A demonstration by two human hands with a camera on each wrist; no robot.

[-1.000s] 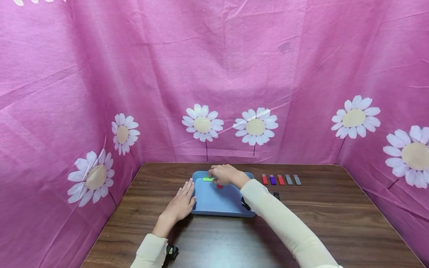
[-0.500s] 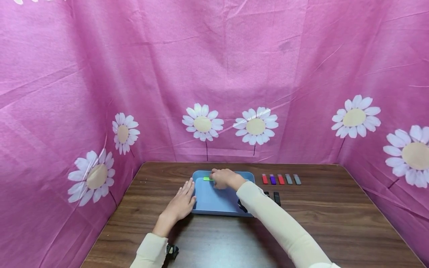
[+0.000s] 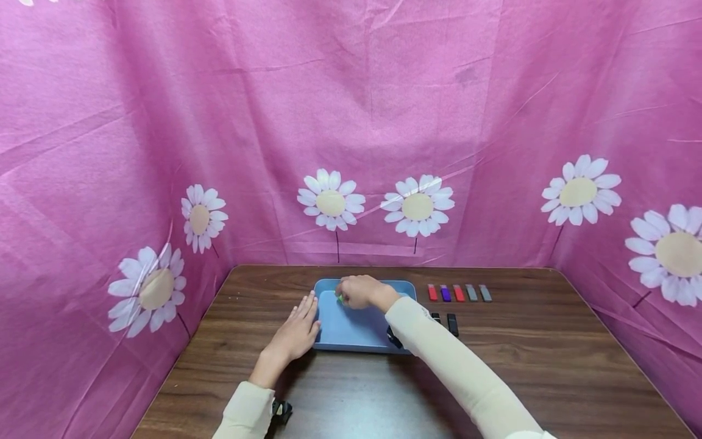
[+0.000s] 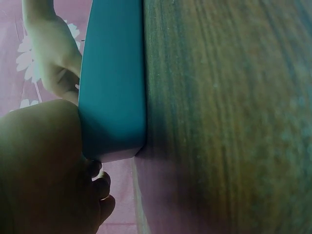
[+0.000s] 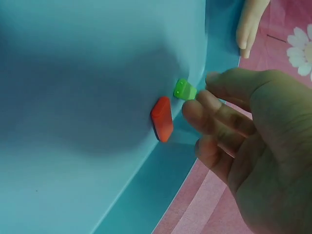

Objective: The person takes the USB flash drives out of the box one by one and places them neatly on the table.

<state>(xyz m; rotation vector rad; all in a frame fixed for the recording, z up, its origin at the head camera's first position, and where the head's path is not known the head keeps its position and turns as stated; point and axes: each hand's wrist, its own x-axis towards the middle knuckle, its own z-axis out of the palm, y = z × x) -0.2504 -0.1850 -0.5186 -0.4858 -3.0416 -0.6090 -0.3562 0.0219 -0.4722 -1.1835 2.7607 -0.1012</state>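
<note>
My right hand reaches over the back left part of the blue tray, fingers curled. In the right wrist view its thumb and fingertips pinch at the end of a small flat green stick, shaped like a flash drive. Beside it, a red stick of similar size lies on the tray floor. The head view shows just a speck of the green one; the right hand hides the red one. My left hand rests against the tray's left side with its fingers straight.
Right of the tray, small sticks with paler ends stand in a row: a red stick, a purple stick, another red and two grey ones. Nearer me lie black sticks, one partly behind the right sleeve. A pink flowered curtain surrounds the wooden table.
My right hand has shifted slightly left over the green stick, which now shows less and a little nearer me. The red stick has gone behind that hand. The left hand has stayed still.
</note>
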